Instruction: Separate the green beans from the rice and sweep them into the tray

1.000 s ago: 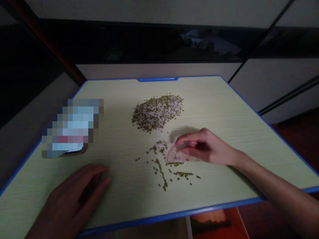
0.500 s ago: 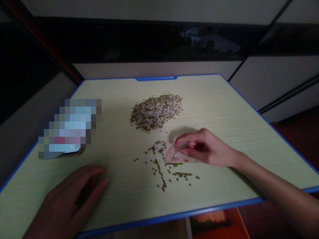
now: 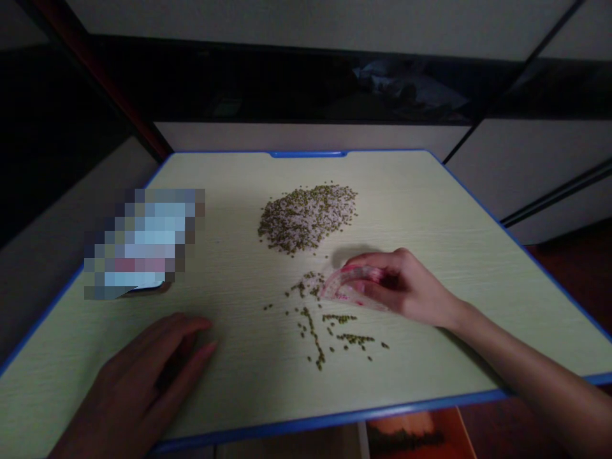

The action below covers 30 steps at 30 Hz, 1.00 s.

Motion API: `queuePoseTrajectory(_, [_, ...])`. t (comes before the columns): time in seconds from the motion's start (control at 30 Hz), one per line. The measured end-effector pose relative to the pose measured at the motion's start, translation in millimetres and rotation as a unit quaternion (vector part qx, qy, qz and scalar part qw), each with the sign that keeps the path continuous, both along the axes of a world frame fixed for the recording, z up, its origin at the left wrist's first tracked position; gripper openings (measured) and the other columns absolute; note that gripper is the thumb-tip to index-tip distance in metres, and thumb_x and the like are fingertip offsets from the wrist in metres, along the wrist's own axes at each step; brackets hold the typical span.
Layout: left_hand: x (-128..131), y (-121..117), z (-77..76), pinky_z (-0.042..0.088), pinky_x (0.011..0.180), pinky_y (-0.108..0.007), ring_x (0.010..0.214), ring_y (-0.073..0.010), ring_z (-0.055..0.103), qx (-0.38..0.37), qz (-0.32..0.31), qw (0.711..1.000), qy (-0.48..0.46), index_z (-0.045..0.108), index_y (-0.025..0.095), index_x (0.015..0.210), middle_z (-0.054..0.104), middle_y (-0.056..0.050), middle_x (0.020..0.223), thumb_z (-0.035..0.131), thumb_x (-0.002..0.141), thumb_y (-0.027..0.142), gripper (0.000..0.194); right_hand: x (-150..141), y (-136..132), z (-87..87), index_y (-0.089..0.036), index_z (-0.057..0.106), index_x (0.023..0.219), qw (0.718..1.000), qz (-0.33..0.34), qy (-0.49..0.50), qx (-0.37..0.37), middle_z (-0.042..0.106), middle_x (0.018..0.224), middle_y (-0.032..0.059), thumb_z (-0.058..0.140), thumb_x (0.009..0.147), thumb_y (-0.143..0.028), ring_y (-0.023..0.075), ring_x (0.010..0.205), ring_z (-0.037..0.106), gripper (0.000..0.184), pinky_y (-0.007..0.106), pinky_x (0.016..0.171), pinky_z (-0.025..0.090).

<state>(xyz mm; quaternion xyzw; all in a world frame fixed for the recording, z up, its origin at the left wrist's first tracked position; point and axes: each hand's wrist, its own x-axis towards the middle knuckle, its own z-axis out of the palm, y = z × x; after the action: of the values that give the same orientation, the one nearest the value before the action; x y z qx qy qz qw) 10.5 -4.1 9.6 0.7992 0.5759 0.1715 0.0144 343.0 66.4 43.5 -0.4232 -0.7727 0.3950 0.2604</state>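
Protractor (image 3: 336, 287): likely light, stiff; hold by curved edge.
Right hand (image 3: 415, 290): pinches it.
Left hand (image 3: 136, 373): lower left, fingers parted, empty.

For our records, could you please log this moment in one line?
right hand: holds protractor; left hand: open; loose beans: near protractor; pile: beyond

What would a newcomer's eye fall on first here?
Probably the speckled heap of green seeds and whitish grains, toward the far side of the table. Nearer, the right hand pinches a pinkish, see-through protractor beside a smaller scatter of seeds. At left, a bright pixelated patch sits beyond the left hand.
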Motion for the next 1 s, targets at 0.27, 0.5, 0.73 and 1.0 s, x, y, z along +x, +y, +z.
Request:
queuePoseTrajectory(0.27, [2.2,1.0,0.1,0.05,0.067,-0.023,0.067,-0.0134,0.059,0.008,0.002,1.0,-0.018,0.053,0.028,0.095,0.061,0.002,0.083,0.04,0.085,0.051,0.028,-0.8,0.8,-1.4,-0.007,0.067,0.092,1.0,-0.005,-0.02,0.017,0.037,0.054,-0.0056,0.054,0.079,-0.017,0.0056,0.045,0.032,0.021,0.018,0.041,0.025])
queuePoseTrajectory(0.5, [1.0,-0.8,2.5,0.05,0.069,-0.025,0.072,-0.0153,0.061,-0.034,0.02,0.999,-0.018,0.054,0.027,0.096,0.063,0.0,0.088,0.044,0.083,0.049,0.028,1.4,1.6,-2.3,-0.009,0.067,0.094,1.0,0.009,-0.025,0.003,0.039,0.052,-0.0057,0.056,0.08,-0.021,0.0055,0.044,0.03,0.022,0.019,0.042,0.025])
queuePoseTrajectory(0.73, [2.3,1.0,3.7,0.049,0.068,-0.025,0.07,-0.0149,0.06,-0.037,0.023,0.999,-0.025,0.054,0.027,0.094,0.062,0.0,0.085,0.044,0.083,0.048,0.026,1.6,1.1,-4.3,-0.013,0.067,0.099,0.998,0.002,-0.058,0.024,0.055,0.062,-0.0005,0.055,0.081,-0.024,0.0074,0.049,0.041,0.024,0.021,0.048,0.03])
queuePoseTrajectory(1.0, [4.2,3.2,5.7,0.048,0.067,-0.023,0.069,-0.0134,0.059,-0.037,0.016,0.999,-0.018,0.053,0.026,0.095,0.061,0.001,0.084,0.043,0.084,0.049,0.027,0.3,2.2,-2.0,-0.014,0.067,0.1,0.996,0.015,-0.077,0.033,0.054,0.057,-0.002,0.055,0.081,-0.026,0.0072,0.047,0.04,0.025,0.021,0.048,0.029])
